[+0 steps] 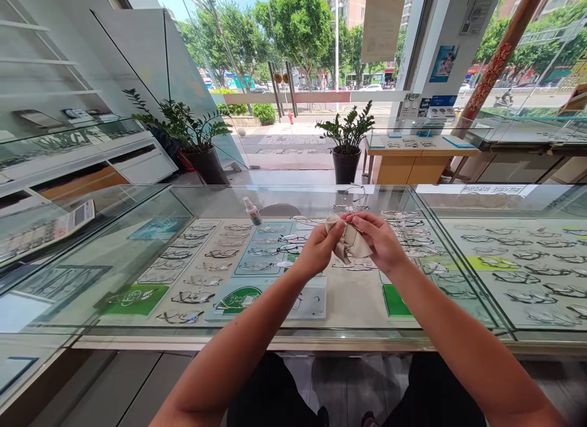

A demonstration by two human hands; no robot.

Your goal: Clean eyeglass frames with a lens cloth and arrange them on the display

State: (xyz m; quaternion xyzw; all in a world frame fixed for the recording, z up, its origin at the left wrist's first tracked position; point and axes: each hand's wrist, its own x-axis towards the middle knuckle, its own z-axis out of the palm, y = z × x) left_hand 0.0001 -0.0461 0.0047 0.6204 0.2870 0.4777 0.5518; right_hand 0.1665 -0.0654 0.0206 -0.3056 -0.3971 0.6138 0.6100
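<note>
Cloth (353,246): beige, zigzag-cut edge, bunched up, held in the air above the glass counter (316,197), around mid-width, nearer the far edge than the person's edge. Left hand (320,246) pinches its left side, thumb on top, fingers curled in. Right hand (380,237) has the upper right, thumb and index nearly together at the top of the folds. Both grips narrow, hands just beside each other. Something thin shows at the folds; can't tell what, too small.

Spray bottle (253,211), white, on the glass toward the far edge, left of the hands, well apart from them. One pair of glasses (355,197) near the far edge, just past the hands.

Under the glass: rows of frames (192,297) running to the left and right sides, green card (397,300) near the person's edge, right of middle. Calculator (66,226) by the counter's left end.

Beyond the far edge: potted plant (346,164), another plant (206,161) further left, wooden cabinet (410,169) to the right.
</note>
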